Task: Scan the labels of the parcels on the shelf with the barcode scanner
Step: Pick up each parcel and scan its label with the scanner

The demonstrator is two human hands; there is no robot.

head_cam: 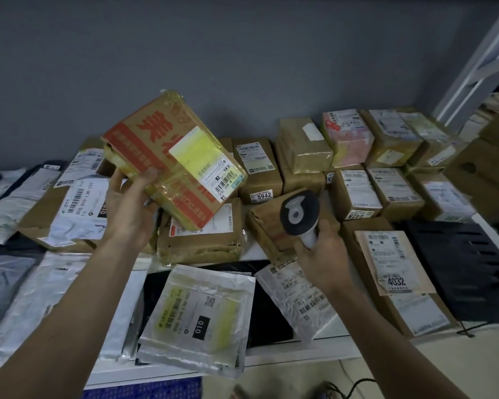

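My left hand (128, 207) grips a taped cardboard parcel (167, 148) with red print and lifts it tilted above the shelf. Its white and yellow label (211, 165) with barcodes faces me. My right hand (321, 254) holds the grey and white barcode scanner (300, 216) by its handle, low and to the right of the parcel, with the scanner head pointing up toward the label. Several more labelled parcels lie on the shelf (300, 355) below.
Brown boxes (260, 168) crowd the back and right of the shelf. Silver and grey mailer bags (199, 318) lie at the front and left. A black perforated panel (458, 263) sits at the right. A white rack frame (478, 61) rises at the far right. A cable (355, 384) hangs below.
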